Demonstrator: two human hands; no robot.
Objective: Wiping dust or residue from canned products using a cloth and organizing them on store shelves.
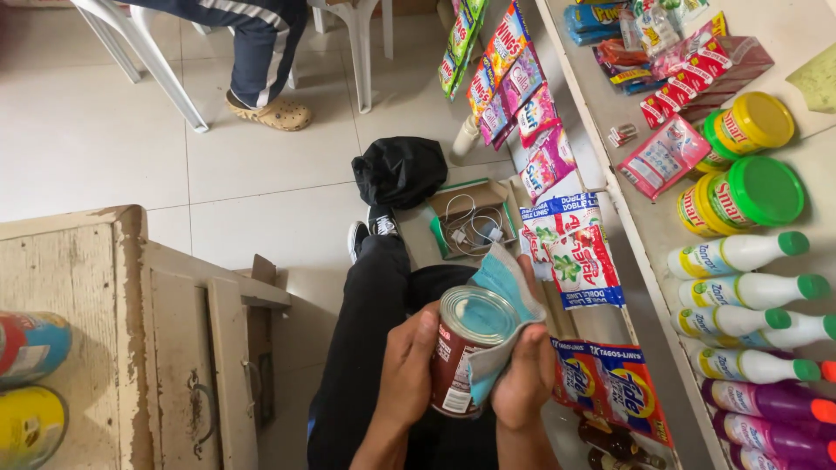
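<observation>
While I sit with my legs stretched out over the floor, I hold a tin can up in front of me, just above my lap. My left hand is wrapped around its side, fingers curled tight on the paper label. My right hand presses a blue-green cloth against the other side — the cloth folds over the rim and covers part of the shiny lid. So both hands are closed, one on the can and one on the cloth.

I think the can is hard and a bit heavy, like it is full. It will not bend or squash. The metal top looks smooth and could be slippery, and the rim may be a little sharp, so the best place to grab is around the middle, where the label gives some grip. The cloth is soft and floppy — it goes any way I push it.

My wrists are bent in toward each other, thumbs up near the top of the can, and the can leans a little toward me.

Beside me on the right is a shelf with white bottles lying down and green-lidded jars. Packets hang from its edge. An old wooden cupboard is on my left.
</observation>
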